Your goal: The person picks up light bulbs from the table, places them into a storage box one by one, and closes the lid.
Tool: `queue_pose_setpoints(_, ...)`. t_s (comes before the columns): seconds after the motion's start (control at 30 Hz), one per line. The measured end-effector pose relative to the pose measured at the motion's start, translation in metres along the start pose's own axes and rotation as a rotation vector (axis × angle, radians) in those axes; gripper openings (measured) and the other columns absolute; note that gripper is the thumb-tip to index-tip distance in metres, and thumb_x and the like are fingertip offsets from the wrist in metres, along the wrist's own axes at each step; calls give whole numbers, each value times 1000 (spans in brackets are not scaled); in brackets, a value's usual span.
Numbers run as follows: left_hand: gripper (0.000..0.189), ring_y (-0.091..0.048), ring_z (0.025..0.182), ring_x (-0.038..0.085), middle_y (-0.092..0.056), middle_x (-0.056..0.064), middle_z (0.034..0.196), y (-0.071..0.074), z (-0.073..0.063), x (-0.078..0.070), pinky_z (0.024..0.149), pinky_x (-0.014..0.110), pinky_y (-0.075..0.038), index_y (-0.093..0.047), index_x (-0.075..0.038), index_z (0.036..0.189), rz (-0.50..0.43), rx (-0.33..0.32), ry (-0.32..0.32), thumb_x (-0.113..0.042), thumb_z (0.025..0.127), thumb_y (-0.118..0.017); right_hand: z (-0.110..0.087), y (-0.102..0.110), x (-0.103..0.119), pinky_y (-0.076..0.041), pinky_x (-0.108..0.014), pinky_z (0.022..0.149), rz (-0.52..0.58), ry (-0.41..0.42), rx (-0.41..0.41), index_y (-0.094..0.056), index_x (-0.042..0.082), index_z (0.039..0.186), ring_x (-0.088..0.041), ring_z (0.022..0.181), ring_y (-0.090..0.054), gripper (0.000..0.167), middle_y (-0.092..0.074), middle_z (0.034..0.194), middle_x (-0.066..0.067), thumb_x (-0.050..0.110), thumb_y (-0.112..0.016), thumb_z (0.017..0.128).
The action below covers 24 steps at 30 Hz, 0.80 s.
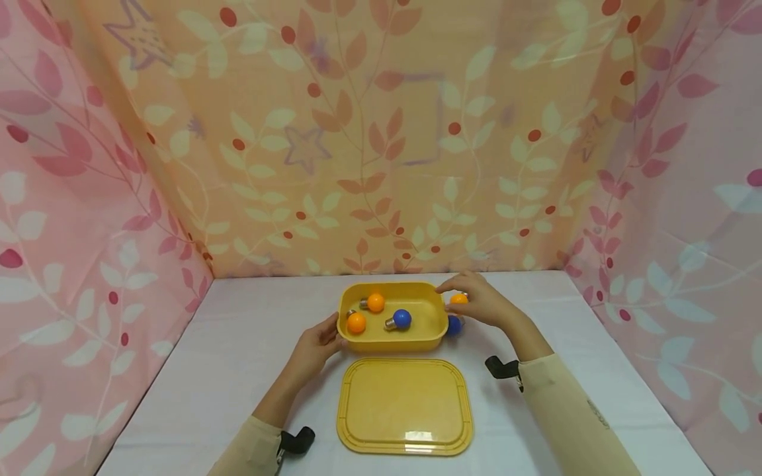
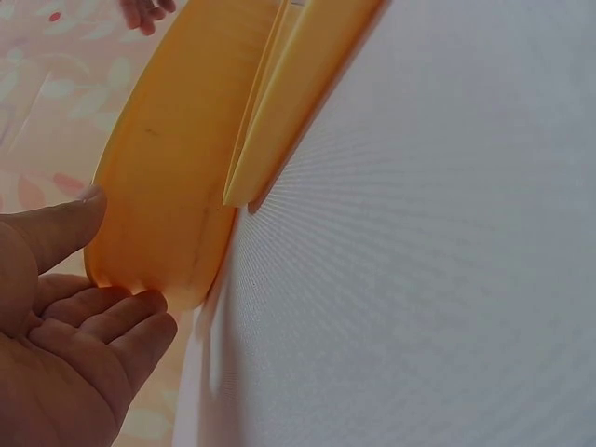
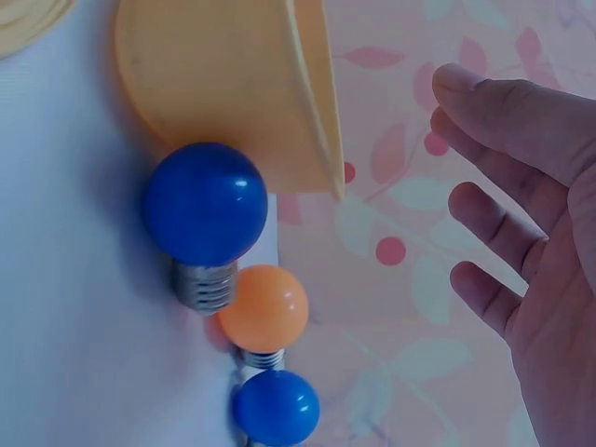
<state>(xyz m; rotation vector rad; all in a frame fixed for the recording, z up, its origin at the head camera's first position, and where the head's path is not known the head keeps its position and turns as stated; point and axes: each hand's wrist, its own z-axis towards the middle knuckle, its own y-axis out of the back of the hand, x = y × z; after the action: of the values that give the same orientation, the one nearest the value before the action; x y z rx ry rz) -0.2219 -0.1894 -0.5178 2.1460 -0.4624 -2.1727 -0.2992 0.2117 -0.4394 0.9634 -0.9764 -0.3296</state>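
A yellow rectangular box [image 1: 393, 345] stands on the table with two orange bulbs [image 1: 376, 303] and a blue bulb [image 1: 401, 319] lying inside. My left hand [image 1: 317, 344] touches its left end, thumb and fingertips against the outside in the left wrist view. Past the right end, my right hand [image 1: 481, 301] hovers with loosely bent fingers and nothing between them. Below it lie an orange bulb [image 3: 265, 309], a blue bulb [image 3: 207, 205] close by the box wall, and another blue bulb [image 3: 277, 408] farther along.
A flat yellow lid [image 1: 405, 406] lies on the white table [image 1: 250, 330] in front of the box. Patterned cloth [image 1: 381, 165] hangs behind the table and on both sides. Black devices [image 1: 297, 440] are strapped to both wrists.
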Motion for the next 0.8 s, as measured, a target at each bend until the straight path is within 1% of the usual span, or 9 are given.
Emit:
queue_pose_setpoints(0.03,74,-48,143,27,-43,14,160,0,0,0,104,30,-51,-34,-8,160,-4,-1,2,-9,96,-72,-3,0,-1,-36,-60,115,10,-8,-10,-75,17,124,-28,132,-49,37,-70,126,5,18,-82,88)
queue_pose_setpoints(0.13,75,-48,143,29,-42,15,160,0,-1,1,104,30,-52,-34,-6,160,-3,-2,-8,-10,96,-73,-11,-3,-6,-45,-54,107,26,-32,-36,-75,16,123,-24,120,-55,35,-71,123,6,19,-82,89)
queue_pose_setpoints(0.23,75,-48,143,27,-42,14,161,0,-1,1,103,29,-52,-35,-7,160,-10,-1,2,-11,95,-73,-20,-7,-11,-48,-52,105,30,-64,-58,-75,17,123,-21,116,-56,34,-71,121,6,20,-81,90)
queue_pose_setpoints(0.43,74,-48,143,27,-42,12,161,0,0,0,103,28,-52,-35,-9,160,-20,6,-3,-9,96,-72,-34,-17,-23,-48,-55,107,64,-95,-112,-74,20,123,-23,116,-58,36,-70,122,3,23,-83,89)
queue_pose_setpoints(0.57,75,-47,144,29,-41,14,161,0,0,0,104,30,-52,-34,-7,160,-10,7,-11,-11,96,-73,-41,-22,-29,-48,-58,106,84,-110,-117,-73,16,126,-28,117,-59,39,-70,124,-3,22,-83,89)
queue_pose_setpoints(0.7,76,-46,144,30,-39,16,161,0,-1,1,105,30,-51,-33,-6,160,-9,13,-11,-13,96,-73,-43,-25,-35,-51,-59,100,79,-134,-112,-72,15,128,-31,114,-59,40,-70,124,-10,21,-82,89)
queue_pose_setpoints(0.8,77,-45,145,30,-39,15,162,1,0,1,105,30,-51,-33,-6,160,-18,13,-15,-12,96,-74,-44,-26,-39,-51,-57,96,86,-163,-107,-72,17,128,-31,112,-58,40,-70,123,-8,21,-82,89)
